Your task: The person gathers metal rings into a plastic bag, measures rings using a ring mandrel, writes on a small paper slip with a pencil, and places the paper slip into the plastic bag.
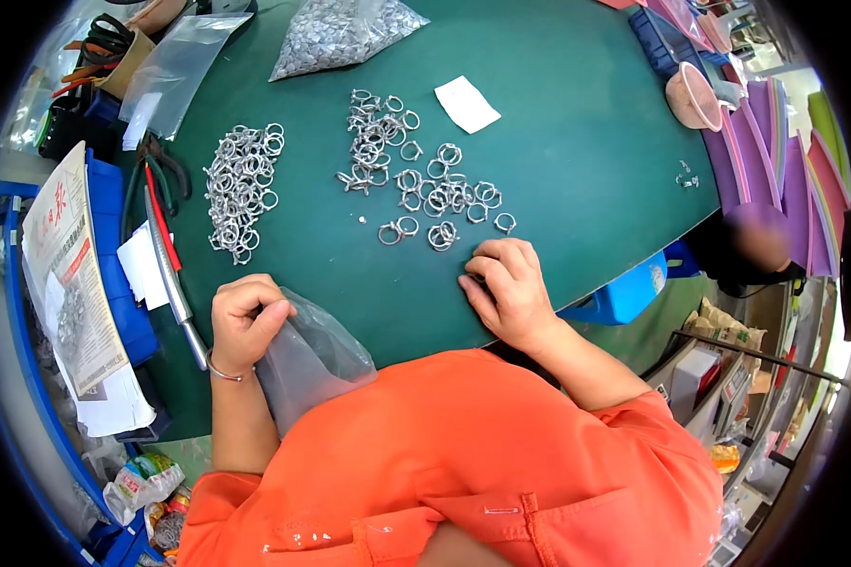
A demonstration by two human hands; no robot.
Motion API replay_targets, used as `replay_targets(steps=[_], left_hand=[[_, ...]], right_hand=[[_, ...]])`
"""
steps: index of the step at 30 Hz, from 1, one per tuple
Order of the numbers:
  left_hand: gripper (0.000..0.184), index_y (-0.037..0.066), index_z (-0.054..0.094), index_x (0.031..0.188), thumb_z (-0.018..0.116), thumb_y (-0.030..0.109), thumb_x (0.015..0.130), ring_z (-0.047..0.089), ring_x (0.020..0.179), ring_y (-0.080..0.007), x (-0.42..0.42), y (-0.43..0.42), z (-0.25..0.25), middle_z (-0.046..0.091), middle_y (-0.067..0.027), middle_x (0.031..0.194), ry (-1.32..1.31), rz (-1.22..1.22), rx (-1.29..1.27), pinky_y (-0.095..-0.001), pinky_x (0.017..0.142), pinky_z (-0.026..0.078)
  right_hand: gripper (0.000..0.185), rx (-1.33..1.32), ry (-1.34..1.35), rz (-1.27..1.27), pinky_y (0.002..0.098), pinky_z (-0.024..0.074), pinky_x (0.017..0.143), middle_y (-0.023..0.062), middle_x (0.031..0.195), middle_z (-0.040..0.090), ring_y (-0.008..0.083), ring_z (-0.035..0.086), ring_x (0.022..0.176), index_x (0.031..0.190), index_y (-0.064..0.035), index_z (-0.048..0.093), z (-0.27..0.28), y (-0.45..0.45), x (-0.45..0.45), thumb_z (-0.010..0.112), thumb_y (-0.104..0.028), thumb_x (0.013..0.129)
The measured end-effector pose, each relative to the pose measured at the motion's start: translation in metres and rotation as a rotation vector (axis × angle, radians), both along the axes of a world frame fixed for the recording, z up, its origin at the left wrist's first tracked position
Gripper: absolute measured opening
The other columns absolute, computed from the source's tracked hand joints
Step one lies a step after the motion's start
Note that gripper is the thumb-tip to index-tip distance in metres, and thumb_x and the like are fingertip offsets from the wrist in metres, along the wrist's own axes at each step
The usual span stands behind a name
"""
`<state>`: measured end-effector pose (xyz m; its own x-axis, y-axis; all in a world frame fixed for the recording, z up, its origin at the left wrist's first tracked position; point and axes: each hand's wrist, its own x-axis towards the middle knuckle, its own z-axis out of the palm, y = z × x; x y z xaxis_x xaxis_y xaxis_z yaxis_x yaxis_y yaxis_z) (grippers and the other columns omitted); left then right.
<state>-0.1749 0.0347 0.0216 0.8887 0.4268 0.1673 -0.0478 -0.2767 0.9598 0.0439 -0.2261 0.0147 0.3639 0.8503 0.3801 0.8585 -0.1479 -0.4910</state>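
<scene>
My left hand point(249, 319) is closed on the rim of a clear plastic bag point(317, 354), pinched between thumb and fingers. The bag hangs loosely at the table's front edge, by my orange clothing. My right hand point(512, 291) rests on the green tabletop with its fingers bent and the thumb apart; no object shows in it. Just beyond it lie loose silver rings point(442, 236), part of a scattered group in the middle of the table. Another heap of silver rings point(241, 194) lies farther left, beyond my left hand.
A bag of small grey metal pieces point(345, 38) lies at the back, near a white paper slip point(467, 104). On the left are pliers point(156, 180), a tapered metal rod point(175, 293) and a newspaper point(66, 274). A pink cup point(693, 97) and a blue stool point(624, 291) are at right.
</scene>
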Motion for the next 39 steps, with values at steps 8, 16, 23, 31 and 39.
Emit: replay_targets(steps=[8, 16, 23, 31, 39], left_hand=[[0.017, 0.000, 0.063, 0.068, 0.067, 0.010, 0.080, 0.048, 0.054, -0.0099, 0.000, 0.000, 0.004, 0.059, -0.0051, 0.063, 0.016, -0.015, -0.030, -0.0245, 0.048, 0.034], [0.019, -0.001, 0.061, 0.066, 0.065, 0.011, 0.081, 0.046, 0.053, -0.0100, 0.000, -0.001, 0.005, 0.057, -0.0049, 0.062, 0.027, -0.015, -0.028, -0.0247, 0.048, 0.033], [0.019, -0.001, 0.060, 0.065, 0.063, 0.010, 0.081, 0.048, 0.054, -0.0114, 0.000, -0.001, 0.003, 0.058, -0.0057, 0.063, 0.021, -0.016, -0.020, -0.0258, 0.048, 0.033], [0.016, -0.001, 0.063, 0.068, 0.067, 0.009, 0.080, 0.046, 0.053, -0.0098, 0.000, 0.000, 0.001, 0.057, -0.0046, 0.062, -0.007, -0.012, -0.040, -0.0244, 0.048, 0.034], [0.015, -0.001, 0.063, 0.068, 0.067, 0.008, 0.080, 0.046, 0.052, -0.0096, 0.000, 0.000, 0.001, 0.057, -0.0044, 0.061, 0.003, -0.014, -0.046, -0.0247, 0.048, 0.033]], right_hand=[[0.035, -0.047, -0.200, -0.203, 0.0403, 0.0410, 0.083, 0.0112, 0.105, 0.056, 0.0302, 0.053, 0.097, 0.108, -0.0111, 0.064, 0.014, 0.016, 0.016, 0.072, -0.009, 0.074], [0.027, 0.104, -0.094, -0.222, 0.0417, 0.0421, 0.084, 0.0129, 0.101, 0.058, 0.0330, 0.053, 0.092, 0.091, -0.0050, 0.057, 0.005, 0.023, 0.040, 0.074, -0.005, 0.070], [0.033, 0.068, 0.047, -0.150, 0.0413, 0.0419, 0.085, 0.0110, 0.098, 0.061, 0.0298, 0.056, 0.090, 0.104, -0.0037, 0.061, -0.009, 0.024, 0.056, 0.070, -0.003, 0.072], [0.032, 0.039, 0.020, -0.030, 0.0376, 0.0422, 0.081, 0.0083, 0.102, 0.060, 0.0282, 0.055, 0.093, 0.102, -0.0090, 0.064, 0.011, 0.045, 0.043, 0.074, -0.005, 0.071], [0.030, 0.137, 0.138, -0.117, 0.0358, 0.0480, 0.078, 0.0106, 0.097, 0.062, 0.0293, 0.058, 0.088, 0.096, -0.0049, 0.063, 0.002, 0.038, 0.044, 0.075, 0.000, 0.069]])
